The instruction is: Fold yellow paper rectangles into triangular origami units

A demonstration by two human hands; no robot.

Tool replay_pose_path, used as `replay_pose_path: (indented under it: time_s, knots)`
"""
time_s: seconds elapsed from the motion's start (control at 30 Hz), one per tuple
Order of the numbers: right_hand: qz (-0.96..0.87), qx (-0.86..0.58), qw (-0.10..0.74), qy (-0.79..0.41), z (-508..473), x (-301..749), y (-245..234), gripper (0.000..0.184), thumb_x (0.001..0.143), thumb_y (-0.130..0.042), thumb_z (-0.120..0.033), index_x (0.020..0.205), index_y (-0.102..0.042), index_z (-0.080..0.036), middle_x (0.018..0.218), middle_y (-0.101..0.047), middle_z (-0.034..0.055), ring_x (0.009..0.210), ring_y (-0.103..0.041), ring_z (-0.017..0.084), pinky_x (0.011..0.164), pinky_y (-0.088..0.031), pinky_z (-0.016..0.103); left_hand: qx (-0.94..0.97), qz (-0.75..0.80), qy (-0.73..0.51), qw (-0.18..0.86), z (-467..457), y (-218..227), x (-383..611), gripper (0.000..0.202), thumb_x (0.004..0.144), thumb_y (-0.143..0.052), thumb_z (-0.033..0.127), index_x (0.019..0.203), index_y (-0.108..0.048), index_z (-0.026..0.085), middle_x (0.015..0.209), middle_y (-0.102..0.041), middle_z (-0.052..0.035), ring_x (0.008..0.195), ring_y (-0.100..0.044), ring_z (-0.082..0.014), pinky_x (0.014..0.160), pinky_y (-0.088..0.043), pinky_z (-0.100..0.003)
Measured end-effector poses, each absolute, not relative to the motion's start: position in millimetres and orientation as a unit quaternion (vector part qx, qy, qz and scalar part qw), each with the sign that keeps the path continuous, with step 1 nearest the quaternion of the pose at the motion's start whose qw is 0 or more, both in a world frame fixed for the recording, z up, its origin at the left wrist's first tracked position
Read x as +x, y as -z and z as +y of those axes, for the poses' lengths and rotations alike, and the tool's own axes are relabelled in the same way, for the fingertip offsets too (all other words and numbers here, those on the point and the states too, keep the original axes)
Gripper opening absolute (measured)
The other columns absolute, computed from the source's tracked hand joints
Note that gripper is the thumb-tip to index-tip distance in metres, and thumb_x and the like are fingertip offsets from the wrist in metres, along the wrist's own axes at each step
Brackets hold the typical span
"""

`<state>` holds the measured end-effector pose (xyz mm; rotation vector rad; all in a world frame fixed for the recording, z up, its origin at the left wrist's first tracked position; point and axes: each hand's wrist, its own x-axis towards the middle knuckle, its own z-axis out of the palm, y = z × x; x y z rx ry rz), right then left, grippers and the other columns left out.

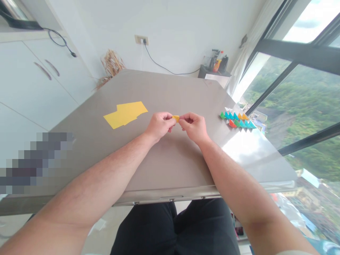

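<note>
A small folded piece of yellow paper (175, 118) is pinched between my two hands above the middle of the table. My left hand (161, 125) closes on its left end with thumb and fingers. At the other end, my right hand (193, 125) pinches the right edge. The fingers hide much of the paper, so its exact folded shape cannot be made out. To the left lie several overlapping sheets of yellow paper (124, 115), flat on the table.
Several small folded paper boats (236, 120) in green, blue, orange and red stand in two rows on the right of the grey table (170, 166). Behind it, bottles (217, 62) stand on a small dark cabinet. A large window (287, 88) borders the right side.
</note>
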<state>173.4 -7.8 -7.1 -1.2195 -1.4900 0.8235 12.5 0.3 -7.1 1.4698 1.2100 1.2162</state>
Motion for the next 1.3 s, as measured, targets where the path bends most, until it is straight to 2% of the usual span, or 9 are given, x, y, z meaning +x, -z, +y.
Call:
replay_pose_path:
  time_s: [0.13, 0.27, 0.47, 0.63, 0.83, 0.97, 1.13, 1.3]
  knots:
    - [-0.604, -0.458, 0.514, -0.401, -6.4, 174.4, 9.5, 0.019, 0.072, -0.067, -0.03, 0.085, -0.077, -0.019, 0.07, -0.068, -0.0007, 0.061, -0.059, 0.013, 0.059, -0.051, 0.028, 0.576, 0.485, -0.471, 0.459, 0.6, 7.7, 12.0, 0.01, 0.068, -0.064, 0.023, 0.062, -0.058, 0.019, 0.057, -0.057, 0.0024, 0.051, -0.05, -0.0101, 0.051, -0.041, -0.025]
    - [-0.593, -0.441, 0.528, -0.418, -6.7, 174.6, 10.0, 0.022, 0.071, -0.068, -0.027, 0.088, -0.08, -0.02, 0.073, -0.069, -0.0007, 0.061, -0.058, 0.012, 0.059, -0.053, 0.028, 0.569, 0.475, -0.461, 0.487, 0.7, 7.5, 12.5, 0.018, 0.072, -0.065, 0.028, 0.06, -0.054, 0.02, 0.056, -0.052, 0.003, 0.049, -0.045, -0.0091, 0.046, -0.038, -0.025]
    - [-0.598, -0.418, 0.529, -0.434, -8.6, 174.4, 7.7, 0.017, 0.069, -0.069, -0.024, 0.081, -0.08, -0.021, 0.076, -0.069, -0.0005, 0.062, -0.058, 0.011, 0.059, -0.053, 0.028, 0.571, 0.458, -0.466, 0.497, 3.0, 9.9, 10.7, 0.015, 0.072, -0.064, 0.025, 0.062, -0.053, 0.02, 0.057, -0.049, 0.0034, 0.049, -0.042, -0.0082, 0.046, -0.035, -0.024]
    - [-0.62, -0.415, 0.506, -0.433, -10.3, 176.3, 5.9, 0.017, 0.071, -0.069, -0.025, 0.083, -0.08, -0.022, 0.075, -0.067, -0.0015, 0.063, -0.058, 0.011, 0.062, -0.052, 0.028, 0.588, 0.475, -0.471, 0.454, 3.7, 13.3, 8.6, 0.015, 0.073, -0.063, 0.025, 0.062, -0.055, 0.02, 0.055, -0.049, 0.0036, 0.049, -0.043, -0.0091, 0.048, -0.035, -0.025]
    - [-0.557, -0.399, 0.539, -0.49, -9.0, 174.6, 5.7, 0.015, 0.076, -0.071, -0.033, 0.084, -0.07, -0.02, 0.062, -0.06, -0.0043, 0.057, -0.056, 0.011, 0.059, -0.052, 0.028, 0.645, 0.452, -0.49, 0.374, 3.1, 15.5, 6.1, 0.021, 0.083, -0.068, 0.039, 0.076, -0.064, 0.02, 0.064, -0.058, 0.0029, 0.057, -0.051, -0.0106, 0.059, -0.042, -0.026]
    - [-0.551, -0.386, 0.545, -0.501, -6.9, 173.3, 7.9, 0.03, 0.072, -0.078, -0.041, 0.09, -0.064, -0.021, 0.069, -0.062, -0.0047, 0.059, -0.056, 0.01, 0.058, -0.053, 0.027, 0.674, 0.452, -0.472, 0.345, 1.0, 14.1, 5.4, 0.024, 0.084, -0.068, 0.043, 0.076, -0.066, 0.02, 0.064, -0.06, 0.0024, 0.059, -0.053, -0.0114, 0.061, -0.042, -0.026]
    - [-0.566, -0.37, 0.509, -0.532, -7.9, 175.1, 8.1, 0.032, 0.07, -0.083, -0.041, 0.086, -0.066, -0.019, 0.086, -0.068, 0.0007, 0.073, -0.064, 0.013, 0.061, -0.054, 0.026, 0.697, 0.46, -0.456, 0.308, -4.0, 7.6, 5.4, 0.032, 0.084, -0.069, 0.047, 0.069, -0.065, 0.019, 0.06, -0.059, 0.0024, 0.057, -0.048, -0.0106, 0.058, -0.039, -0.025]
    - [-0.556, -0.355, 0.496, -0.565, -9.1, 174.5, 9.3, 0.036, 0.068, -0.086, -0.041, 0.088, -0.065, -0.02, 0.087, -0.066, -0.0002, 0.077, -0.065, 0.014, 0.061, -0.054, 0.025, 0.699, 0.455, -0.47, 0.287, -5.4, 6.7, 5.0, 0.031, 0.082, -0.07, 0.042, 0.064, -0.063, 0.018, 0.055, -0.056, 0.0033, 0.052, -0.042, -0.0092, 0.054, -0.034, -0.024]
